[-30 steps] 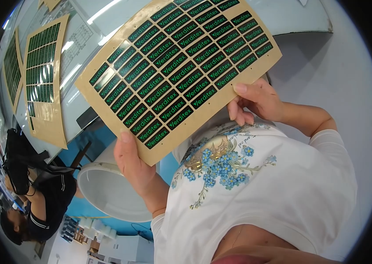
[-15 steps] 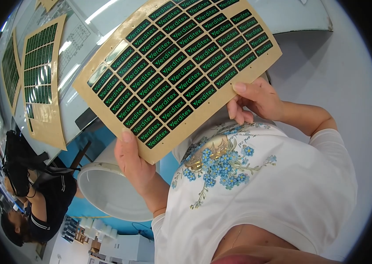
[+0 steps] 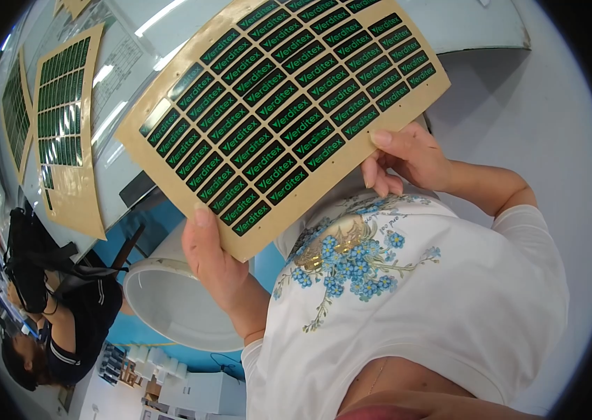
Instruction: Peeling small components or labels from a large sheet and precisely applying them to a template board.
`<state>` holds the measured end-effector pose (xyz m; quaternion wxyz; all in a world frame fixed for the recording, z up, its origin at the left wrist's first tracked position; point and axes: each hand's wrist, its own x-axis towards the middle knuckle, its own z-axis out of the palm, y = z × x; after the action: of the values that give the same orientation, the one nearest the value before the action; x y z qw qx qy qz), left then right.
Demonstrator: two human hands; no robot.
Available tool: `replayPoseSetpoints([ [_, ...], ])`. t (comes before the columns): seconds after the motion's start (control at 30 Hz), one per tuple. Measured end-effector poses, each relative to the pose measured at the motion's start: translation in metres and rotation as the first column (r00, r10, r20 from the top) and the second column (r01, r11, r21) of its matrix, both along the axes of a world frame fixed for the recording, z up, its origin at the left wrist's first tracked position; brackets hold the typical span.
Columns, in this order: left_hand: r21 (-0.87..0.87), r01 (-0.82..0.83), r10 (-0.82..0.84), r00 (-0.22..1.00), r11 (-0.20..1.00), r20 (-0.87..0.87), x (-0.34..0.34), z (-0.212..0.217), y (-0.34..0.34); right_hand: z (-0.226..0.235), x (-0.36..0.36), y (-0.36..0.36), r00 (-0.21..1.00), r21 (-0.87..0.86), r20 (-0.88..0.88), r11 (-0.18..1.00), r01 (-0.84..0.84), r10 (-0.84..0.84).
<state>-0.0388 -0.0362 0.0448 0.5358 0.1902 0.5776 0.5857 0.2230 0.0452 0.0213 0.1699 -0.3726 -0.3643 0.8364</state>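
I hold a tan backing sheet (image 3: 170, 105) covered with rows of small dark green rectangular labels up in front of me. My left hand (image 3: 213, 259) grips its near left edge, thumb on the front by the lowest label row. My right hand (image 3: 408, 157) pinches the near right corner, thumb on top and fingers curled beneath. The sheet tilts away from me over a white tabletop (image 3: 135, 52).
Two more tan label sheets (image 3: 65, 133) lie on the white tabletop at the left. A white round tub (image 3: 170, 308) stands below the table edge. Another person in dark clothes (image 3: 65, 322) sits at lower left. My white flowered shirt (image 3: 415, 301) fills the lower middle.
The sheet has shifted very slightly in my hands; both grips stay the same.
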Motion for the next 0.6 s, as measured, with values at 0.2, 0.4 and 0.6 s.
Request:
replayPoseSetpoints([
  [0.2,0.007,0.009,-0.009,0.999,1.0,0.044,-0.004,-0.007,-0.001,-0.005,0.004,0.001,1.0,0.003,0.019,1.0,0.004,-0.004],
  [0.4,0.022,0.004,-0.005,1.0,1.0,0.023,-0.002,-0.008,-0.001,-0.006,0.002,0.002,1.0,0.018,0.016,1.0,-0.009,0.008],
  [0.6,-0.026,0.014,-0.014,1.0,1.0,0.022,-0.003,-0.015,-0.001,0.0,0.0,0.0,0.999,-0.005,0.038,1.0,0.008,-0.008],
])
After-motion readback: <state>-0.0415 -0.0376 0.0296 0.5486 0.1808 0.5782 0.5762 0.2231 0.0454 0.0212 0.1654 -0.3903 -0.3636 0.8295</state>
